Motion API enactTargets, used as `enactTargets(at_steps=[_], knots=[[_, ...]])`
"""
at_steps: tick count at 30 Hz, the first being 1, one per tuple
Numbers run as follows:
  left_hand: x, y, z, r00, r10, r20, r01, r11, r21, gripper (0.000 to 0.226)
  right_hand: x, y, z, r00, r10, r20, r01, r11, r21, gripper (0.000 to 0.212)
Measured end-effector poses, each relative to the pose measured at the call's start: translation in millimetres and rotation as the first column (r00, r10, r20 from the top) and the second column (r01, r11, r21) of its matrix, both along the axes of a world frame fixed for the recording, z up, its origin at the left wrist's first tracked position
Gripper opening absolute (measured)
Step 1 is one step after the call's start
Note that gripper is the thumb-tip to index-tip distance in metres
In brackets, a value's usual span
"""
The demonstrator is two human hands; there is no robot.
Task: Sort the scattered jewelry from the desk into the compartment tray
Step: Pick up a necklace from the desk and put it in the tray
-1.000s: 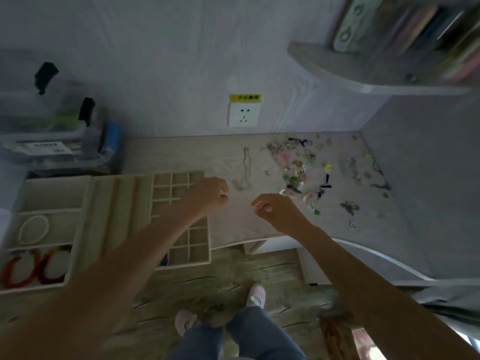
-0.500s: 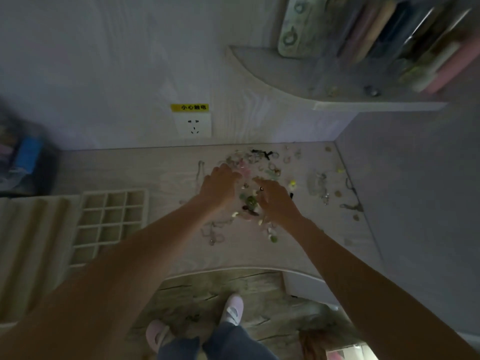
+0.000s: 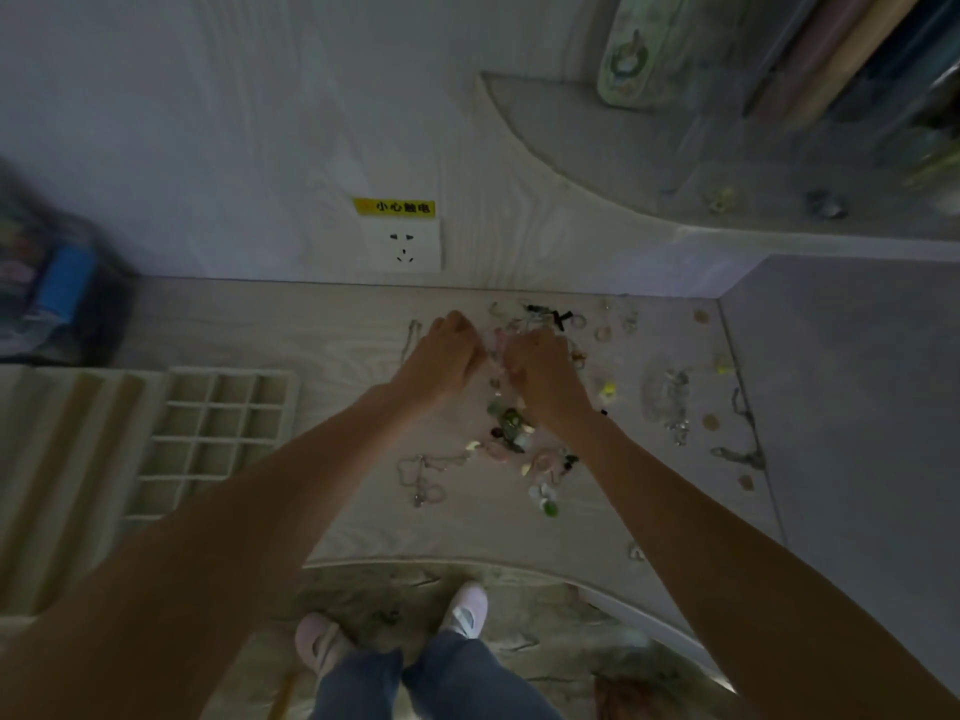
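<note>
Both our left hand (image 3: 441, 356) and right hand (image 3: 540, 366) reach into the jewelry pile (image 3: 511, 423) mid-tabletop, fingers hidden, grip unclear. Best single out one piece before carrying it to the compartment tray (image 3: 218, 433), left.

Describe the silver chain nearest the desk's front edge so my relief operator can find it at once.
Start at the compartment tray on the desk's left and move right, past the left forearm. The silver chain lies in loose loops there, left of the coloured bead pile. Unlike those small stones, it is one long pale metal strand.
</note>
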State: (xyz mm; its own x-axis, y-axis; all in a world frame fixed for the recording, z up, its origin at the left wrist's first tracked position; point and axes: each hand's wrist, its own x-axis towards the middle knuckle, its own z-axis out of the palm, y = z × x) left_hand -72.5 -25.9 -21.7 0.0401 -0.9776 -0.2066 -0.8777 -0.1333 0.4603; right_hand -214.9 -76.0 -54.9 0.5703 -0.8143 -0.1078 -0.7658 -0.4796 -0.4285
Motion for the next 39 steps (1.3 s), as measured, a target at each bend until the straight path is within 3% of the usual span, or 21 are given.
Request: enactTargets(at_steps=[4,7,11,13,16,24,31,34,39], knots=[[7,9,27,0.918,0.188,-0.349,-0.215,0.976,-0.041,0.018,0,-5,38,0.909,-0.181,0.375,0.048,0.940,0.338,0.011],[17,15,42,0.812,0.251,-0.527,-0.304,0.953,-0.015,0.010,11,-1,65,0.843,-0.235,0.485,-0.016,0.889,0.458,0.023],[29,21,65,0.549,0.349,-0.760,-0.409,0.905,0.121,0.012,30,11,85,0.734,-0.422,0.533,-0.052,0.747,0.663,0.017],[36,27,77,0.427,0.394,-0.814,-0.441,0.877,0.193,0.015,39,17,91,0.681,-0.530,0.505,-0.091,0.623,0.777,0.006],[47,37,90,0.265,0.455,-0.850,-0.465,0.833,0.300,0.019,55,24,92,0.710,-0.543,0.450,-0.149,0.508,0.848,0.015],[71,64,101,-0.008,0.464,-0.886,-0.528,0.750,0.398,0.024,84,49,104,0.725,-0.512,0.461,-0.245,0.434,0.867,0.014],[82,79,102,-0.001,0.504,-0.864,-0.603,0.689,0.403,0.025,92,61,106,0.819,-0.307,0.484,-0.196,0.643,0.740,0.022],[83,83,103,-0.003,0.519,-0.855,-0.618,0.671,0.409,0.021,97,65,110,0.814,-0.259,0.520,-0.229,0.678,0.698,0.023],[90,95,104,0.232,0.604,-0.762,-0.529,0.736,0.422,0.019,103,68,115,0.801,-0.242,0.548,-0.260,0.683,0.682,0.023]])
